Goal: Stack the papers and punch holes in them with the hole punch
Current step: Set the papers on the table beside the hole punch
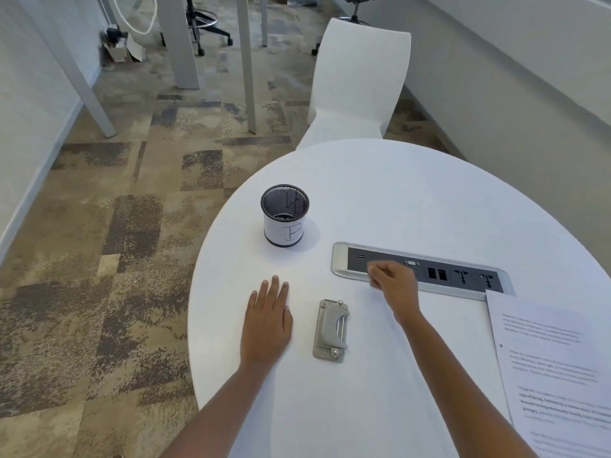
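On the round white table (413, 193), printed papers (555, 368) lie at the right edge. The hole punch (330, 330) lies between the hands, long axis running away from the person. Left hand (267, 320) rests flat, fingers spread; right hand (393, 282) is loosely curled, empty.

A black mesh pen cup (285, 215) marked "B" stood left of a recessed power-socket panel (426, 272) on a round white table (396, 193); a white chair (355, 84) sat beyond.

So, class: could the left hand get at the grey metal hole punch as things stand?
Probably yes. The left hand lies flat on the round white table, just left of the grey metal hole punch, with bare tabletop between them.
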